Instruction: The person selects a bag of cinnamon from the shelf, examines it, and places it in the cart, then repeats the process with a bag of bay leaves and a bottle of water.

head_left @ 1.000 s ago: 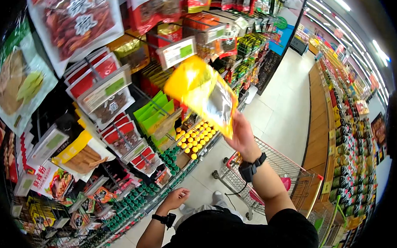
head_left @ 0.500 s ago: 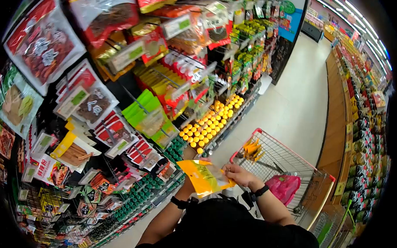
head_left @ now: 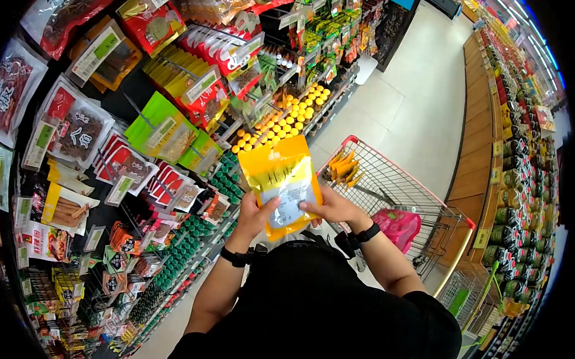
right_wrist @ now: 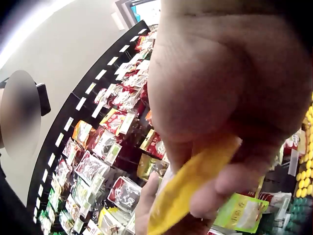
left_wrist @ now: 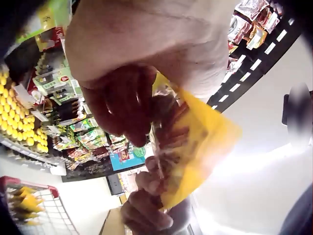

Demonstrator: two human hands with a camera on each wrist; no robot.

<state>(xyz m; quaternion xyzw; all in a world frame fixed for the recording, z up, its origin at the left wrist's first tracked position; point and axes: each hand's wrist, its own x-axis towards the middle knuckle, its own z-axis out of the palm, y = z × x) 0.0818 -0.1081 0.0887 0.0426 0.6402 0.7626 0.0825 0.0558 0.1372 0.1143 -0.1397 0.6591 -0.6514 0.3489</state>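
Observation:
A yellow spice packet (head_left: 278, 170) with dark lettering and a pale, shiny lower panel is held in front of the body, its lettered face toward the head camera. My left hand (head_left: 253, 216) grips its lower left edge, thumb across the front. On the opposite edge, my right hand (head_left: 337, 206) pinches it with the thumb on the panel and the fingers behind. Brown pieces show through a clear part of the packet (left_wrist: 205, 139) in the left wrist view. From the right wrist, the packet (right_wrist: 188, 188) appears nearly edge-on between thumb and fingers.
At the left is a shelf rack hung with spice packets (head_left: 80, 125), above yellow-capped bottles (head_left: 293, 119) and green-capped ones. To my right stands a shopping cart (head_left: 468, 225) holding several yellow packets (head_left: 343, 167) and a pink bag (head_left: 396, 227). A wood-sided jar display (head_left: 476, 123) lines the aisle.
The right hand has brought the packet down from beside the rack to the front of the body. The left hand, earlier hanging free, now grips it too. The packet's lettered face has turned upward.

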